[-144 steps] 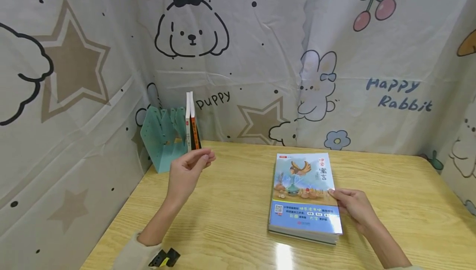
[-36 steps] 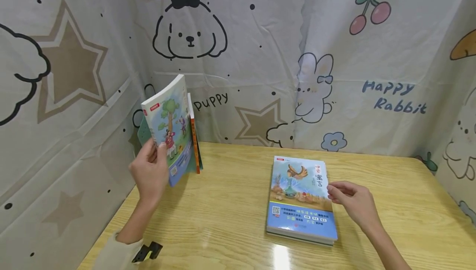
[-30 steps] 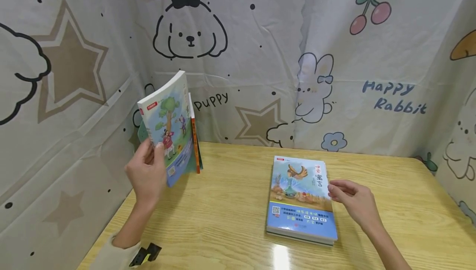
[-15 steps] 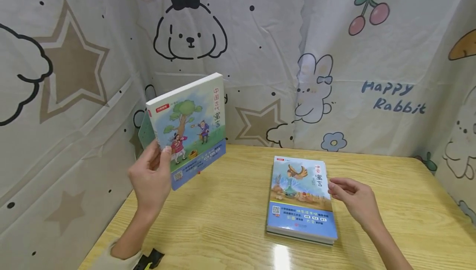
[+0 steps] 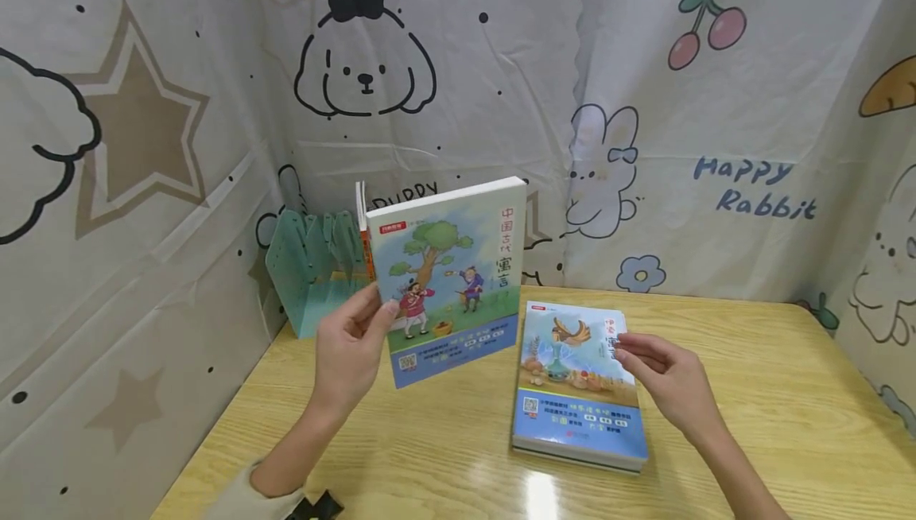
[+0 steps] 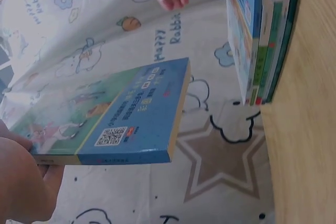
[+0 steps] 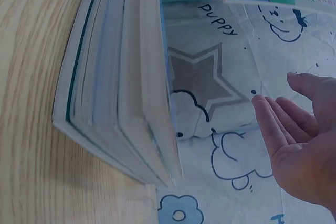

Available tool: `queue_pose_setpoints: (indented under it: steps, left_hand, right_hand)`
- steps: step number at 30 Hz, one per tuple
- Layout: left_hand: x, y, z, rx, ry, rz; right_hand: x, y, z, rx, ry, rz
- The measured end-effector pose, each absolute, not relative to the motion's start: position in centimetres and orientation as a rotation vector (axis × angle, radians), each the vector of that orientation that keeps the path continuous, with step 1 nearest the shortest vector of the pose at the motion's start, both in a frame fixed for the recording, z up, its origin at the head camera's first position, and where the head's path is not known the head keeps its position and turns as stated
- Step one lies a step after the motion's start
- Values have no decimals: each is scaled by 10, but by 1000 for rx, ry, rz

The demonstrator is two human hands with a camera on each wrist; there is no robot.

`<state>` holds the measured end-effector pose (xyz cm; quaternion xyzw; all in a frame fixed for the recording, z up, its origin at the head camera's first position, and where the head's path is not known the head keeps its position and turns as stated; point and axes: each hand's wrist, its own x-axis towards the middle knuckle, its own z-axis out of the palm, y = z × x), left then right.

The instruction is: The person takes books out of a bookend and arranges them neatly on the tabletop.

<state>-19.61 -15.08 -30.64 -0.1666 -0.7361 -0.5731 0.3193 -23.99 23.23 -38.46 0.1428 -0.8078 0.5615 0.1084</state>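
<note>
My left hand [image 5: 351, 349] grips a paperback book [image 5: 458, 281] at its spine edge, thumb on the front cover and fingers behind. The cover shows a tree and two figures over a blue band. In the head view the book is held up off the table, slightly tilted. To its right lies a stack of books [image 5: 580, 421], topped by one with a bird on its cover. My right hand [image 5: 676, 385] hovers by the stack's right edge. The right wrist view shows this hand [image 7: 304, 150] apart from the stack [image 7: 121, 77], fingers extended, holding nothing.
A teal bookend [image 5: 296, 281] stands at the table's back left. An orange-spined book [image 5: 367, 254] stands beside it, partly hidden by the held book. A printed cloth curtain [image 5: 494, 130] closes off the back and sides of the wooden table [image 5: 429, 456].
My left hand, earlier holding nothing, has pulled the book from beside the bookend and carried it right, turning its cover toward me. My right hand has left the stack's edge and lifted slightly.
</note>
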Motion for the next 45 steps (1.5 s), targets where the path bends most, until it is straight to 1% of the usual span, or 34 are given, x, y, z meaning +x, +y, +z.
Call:
queue_pose_setpoints:
  steps: [13,20,27,34,45]
  left_hand:
    - [-194,-123,-310,-584,-1995,-1668]
    - [-194,-115,-313,-679,-2000,-1778]
    - [-193,-110,-317,-777,-2032,-1780]
    - [-195,-104,-317,-737,-2095,-1752]
    - [-201,-103,-315,-589,-2310,-1745]
  right_hand:
    - [-233,201,-373,704,-2281,1888]
    - [-226,185,-364,691,-2283,1930]
    - [-225,183,-367,684,-2278,1905]
    - [-225,189,-370,683,-2210,1721]
    - [-219,201,-373,548,-2184,1859]
